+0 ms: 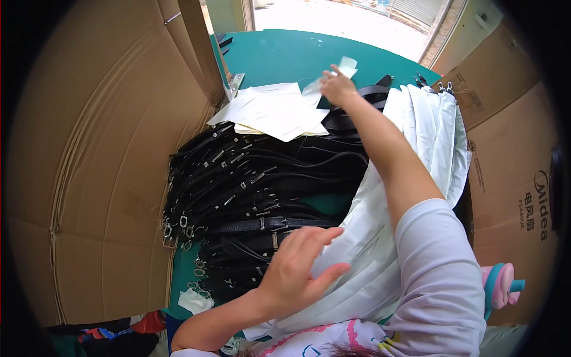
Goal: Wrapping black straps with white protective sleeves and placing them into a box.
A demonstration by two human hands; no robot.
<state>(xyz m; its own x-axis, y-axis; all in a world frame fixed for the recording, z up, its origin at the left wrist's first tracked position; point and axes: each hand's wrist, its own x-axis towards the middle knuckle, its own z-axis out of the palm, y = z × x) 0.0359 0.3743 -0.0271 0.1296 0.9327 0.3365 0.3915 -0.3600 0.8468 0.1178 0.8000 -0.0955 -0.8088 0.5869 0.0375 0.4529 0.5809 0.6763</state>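
My right hand [339, 88] reaches to the far side with its fingers closed on a thin whitish sheet [347, 65], part of which shows on either side of the fingers. Close by lies a stack of white papers [270, 110] on top of many black straps [285, 169] with silver buckles and metal clasps. Nearer to me, my left hand [303, 262] holds nothing, its fingers apart. It hovers at the border between the straps and a pile of long white-wrapped bundles [357, 262]. Those bundles curve away to the far right, under my right arm, with metal clasps at their far end.
A teal tabletop [279, 53] lies under everything. Tall cardboard walls rise at the left [113, 178] and right [511, 172]. A crumpled white tissue [195, 301] sits at the near left edge. A pink bottle [502, 284] with teal parts stands at the right.
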